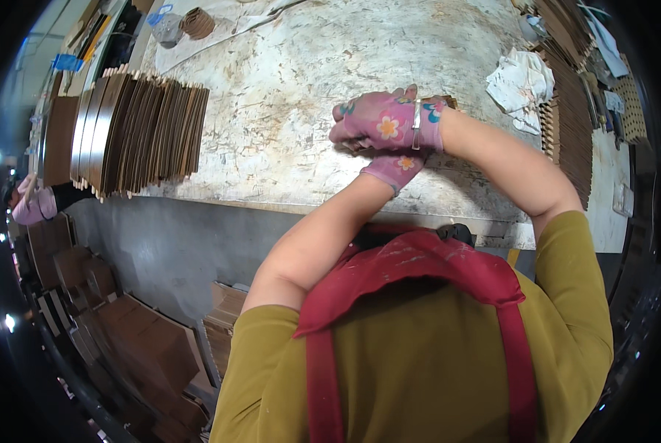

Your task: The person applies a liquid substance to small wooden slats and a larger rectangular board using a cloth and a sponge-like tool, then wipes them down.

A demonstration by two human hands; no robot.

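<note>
Both my hands wear pink flowered gloves and meet over the worktable (286, 96), close to its front edge. On top is my right hand (382, 122), its fingers bent together toward the left; what they hold, if anything, is hidden. A thin silvery band (417, 124) circles that wrist. Crossing beneath it is my left hand (403, 167), with only the wrist end of the glove showing and the fingers covered. A small brown wooden edge (449, 101) peeks out behind my right wrist; its full shape does not show.
At the table's left stands a row of brown wooden panels with pegs (142, 133). A crumpled white cloth (521, 83) lies right, beside more stacked brown pieces (566, 122). A clear plastic bag (166, 28) and brown roll (197, 23) sit far left. Brown boxes (146, 340) fill the lower left; another person (35, 203) is at far left.
</note>
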